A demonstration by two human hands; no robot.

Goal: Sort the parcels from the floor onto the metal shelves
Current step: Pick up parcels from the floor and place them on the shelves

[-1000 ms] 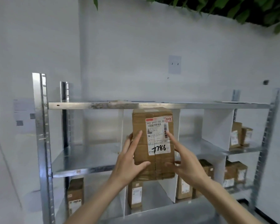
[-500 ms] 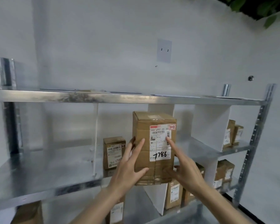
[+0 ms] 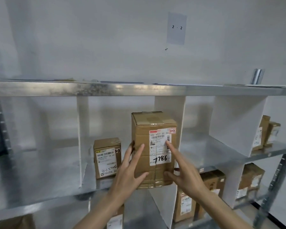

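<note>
I hold a tall brown cardboard parcel upright between both hands, its white label marked "7786" facing me. My left hand presses its left side and lower front. My right hand grips the lower right, with the forefinger stretched across the label. The parcel hovers at the front of the middle compartment of the metal shelf, its bottom near the shelf edge; whether it touches I cannot tell. A smaller labelled parcel stands in that compartment just to its left.
White dividers split the shelf into compartments. Two parcels stand in the right compartment, and several more sit on the shelf below. A top shelf runs overhead. A paper sign "2-2" hangs on the wall.
The view has closed in on the shelf. Both hands have carried the parcel forward and slightly up towards the middle compartment, beside the smaller parcel.
</note>
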